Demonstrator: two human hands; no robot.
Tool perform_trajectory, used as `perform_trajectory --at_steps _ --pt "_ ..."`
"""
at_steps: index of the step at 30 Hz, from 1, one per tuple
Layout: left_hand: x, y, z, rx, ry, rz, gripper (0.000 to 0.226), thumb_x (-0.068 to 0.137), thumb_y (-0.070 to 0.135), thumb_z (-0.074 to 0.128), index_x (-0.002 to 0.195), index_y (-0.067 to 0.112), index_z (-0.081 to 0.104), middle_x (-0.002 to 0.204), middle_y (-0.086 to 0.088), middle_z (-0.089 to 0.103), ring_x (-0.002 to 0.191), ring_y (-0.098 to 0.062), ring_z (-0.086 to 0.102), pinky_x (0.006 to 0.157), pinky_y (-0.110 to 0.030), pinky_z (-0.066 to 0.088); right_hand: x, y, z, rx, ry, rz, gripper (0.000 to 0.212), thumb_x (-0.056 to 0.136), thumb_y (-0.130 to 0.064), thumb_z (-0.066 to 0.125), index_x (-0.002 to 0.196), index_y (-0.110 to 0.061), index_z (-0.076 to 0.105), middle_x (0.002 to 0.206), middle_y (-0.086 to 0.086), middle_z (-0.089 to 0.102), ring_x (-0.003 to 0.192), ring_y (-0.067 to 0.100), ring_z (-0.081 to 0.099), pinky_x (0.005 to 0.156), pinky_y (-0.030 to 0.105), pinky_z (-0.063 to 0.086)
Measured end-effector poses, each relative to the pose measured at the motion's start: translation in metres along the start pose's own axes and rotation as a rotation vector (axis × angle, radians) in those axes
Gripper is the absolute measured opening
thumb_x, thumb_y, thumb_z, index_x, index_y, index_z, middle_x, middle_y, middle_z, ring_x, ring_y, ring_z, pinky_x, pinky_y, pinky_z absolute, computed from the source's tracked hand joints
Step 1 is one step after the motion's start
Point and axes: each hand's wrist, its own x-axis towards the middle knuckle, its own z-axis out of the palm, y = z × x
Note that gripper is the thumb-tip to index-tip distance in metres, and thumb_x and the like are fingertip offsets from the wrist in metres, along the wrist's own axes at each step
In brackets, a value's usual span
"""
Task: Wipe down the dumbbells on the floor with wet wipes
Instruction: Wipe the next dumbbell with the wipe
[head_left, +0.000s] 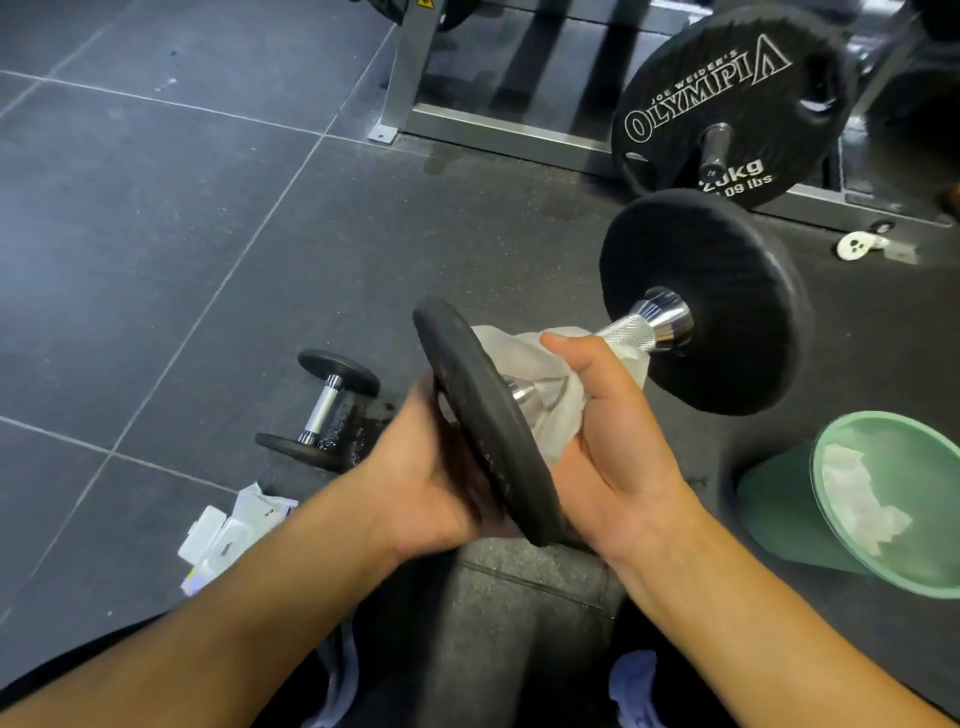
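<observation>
**Steel handle wrapped in white as large dumbbell (717, 301) meets wet wipe (524, 348)**

At centre frame, from my remote seat, I see the large dumbbell slanting from lower centre toward the upper right, its near plate almost edge-on to the camera. The right hand (613, 431) closes round the knurled handle, with the wet wipe bunched between palm and steel and the thumb laid over the cloth. The left hand (431, 483) cups the outer face of the near plate and grips its rim; most of its fingers are hidden behind the plate. I cannot tell whether the far plate touches the floor (156, 234). Left of centre a small dumbbell (324, 410) lies on the dark tiles, with wet patches beside it. At lower left sits a white wipe pack (228, 540). At the right edge a green bin (779, 509) tilts toward the camera, with crumpled wipes (857, 499) inside. At upper right a black Olympia plate (727, 104) sits on a peg of a grey rack (467, 119).
</observation>
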Motion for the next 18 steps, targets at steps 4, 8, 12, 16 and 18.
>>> perform_trajectory --at_steps 4,8,12,16,18 --pt "0.006 -0.007 0.003 -0.01 -0.041 0.035 0.073 0.105 0.055 0.036 0.06 0.014 0.077 0.068 -0.008 0.074 0.058 -0.023 0.073 0.056 -0.03 0.06 -0.003 -0.005 -0.002 -0.042 0.001 0.008 0.054 0.085 -0.025 0.063 0.13 0.005 0.059 0.106 0.02 0.068 0.098 0.031 0.067 0.096 0.043 0.05" --pt "0.021 0.003 0.001 0.186 0.262 0.776 0.052 0.106 0.05 0.039 0.084 0.021 0.076 0.091 -0.013 0.072 0.086 -0.03 0.072 0.085 -0.043 0.059 -0.002 -0.002 0.003 -0.024 0.014 0.016 0.064 0.091 -0.027 0.061 0.145 0.005 0.047 0.123 0.023 0.062 0.11 0.033 0.062 0.106 0.045 0.045" --pt "0.021 0.002 -0.003 0.798 0.073 1.475 0.049 0.097 0.058 0.045 0.117 0.014 0.05 0.108 -0.02 0.048 0.095 -0.033 0.051 0.088 -0.044 0.046 0.002 0.0 0.004 0.025 0.003 0.04 0.067 0.094 -0.028 0.057 0.152 0.0 0.04 0.134 0.022 0.056 0.119 0.031 0.056 0.114 0.041 0.036" --pt "0.016 0.006 0.003 0.53 0.058 1.235 0.034 0.094 0.052 0.041 0.094 0.018 0.042 0.084 -0.017 0.035 0.073 -0.023 0.042 0.07 -0.039 0.039 0.0 0.002 0.0 -0.02 0.0 -0.042 0.038 0.095 -0.024 0.057 0.125 0.0 0.06 0.113 0.021 0.065 0.103 0.03 0.066 0.1 0.043 0.049" --pt "0.01 0.005 0.008 0.238 0.03 0.888 0.05 0.102 0.058 0.035 0.078 0.015 0.048 0.071 -0.015 0.047 0.065 -0.022 0.052 0.065 -0.034 0.048 -0.004 -0.002 0.003 -0.047 -0.025 -0.064 0.032 0.096 -0.023 0.055 0.114 0.0 0.067 0.106 0.019 0.069 0.097 0.028 0.069 0.094 0.041 0.053"
